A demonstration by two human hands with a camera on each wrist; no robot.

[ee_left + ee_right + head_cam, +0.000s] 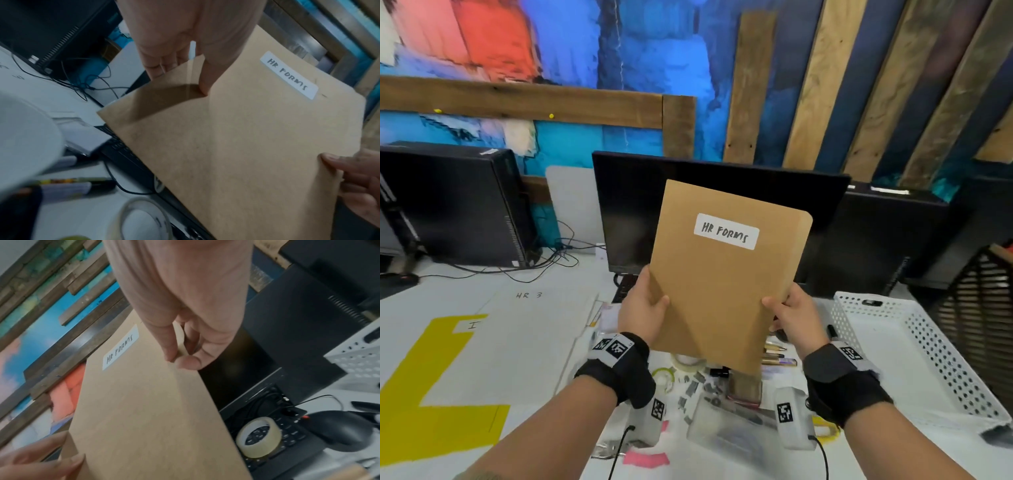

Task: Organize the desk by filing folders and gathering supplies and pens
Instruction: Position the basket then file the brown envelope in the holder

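You hold the brown folder [726, 274] upright above the surface [524, 346], in front of the monitor [626, 212]. Its white label [726, 231] reads "HR FORMS". Your left hand [642, 310] pinches the folder's left edge, thumb on the front, fingers [162, 63] behind. Your right hand [796, 317] pinches the right edge the same way. A white basket [928, 346] sits to the right.

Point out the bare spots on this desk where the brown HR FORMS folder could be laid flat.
Free: the white perforated plastic basket on the right looks nearly empty inside. Crowded: under the brown HR FORMS folder, held by the left hand and right hand, lie tape rolls, pens and clips. The desk's left side is covered with white sheets.
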